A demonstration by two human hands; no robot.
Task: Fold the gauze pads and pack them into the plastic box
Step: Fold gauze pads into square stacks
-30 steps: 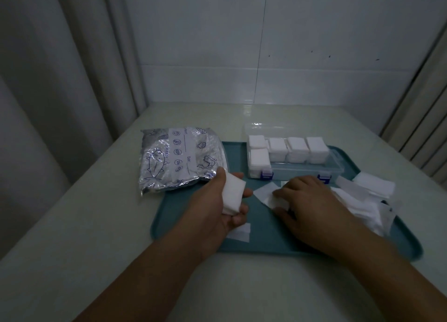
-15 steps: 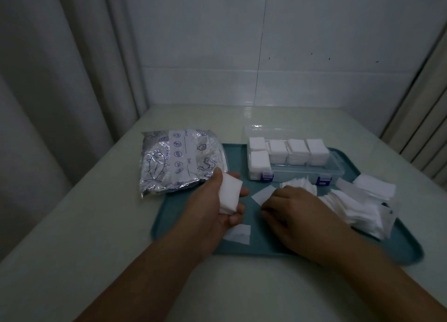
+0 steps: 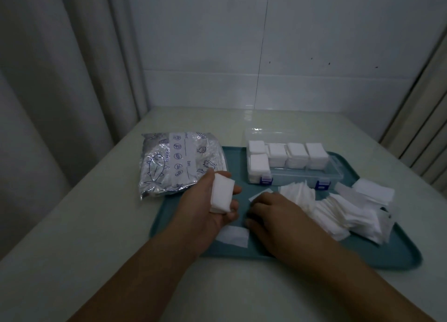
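Folded gauze stack point(image 3: 222, 193) in left grip point(image 3: 208, 208)

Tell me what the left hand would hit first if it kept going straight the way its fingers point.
The left hand, gripping a stack of folded gauze, points toward the right and slightly away. Going straight on, it would probably meet the loose gauze pile in front of the plastic box first, though depth is unclear.

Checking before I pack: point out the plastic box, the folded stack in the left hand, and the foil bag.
plastic box point(image 3: 335, 175), head view, bare front wall.
folded stack point(image 3: 221, 192), head view, top face.
foil bag point(image 3: 169, 163), head view, printed front.
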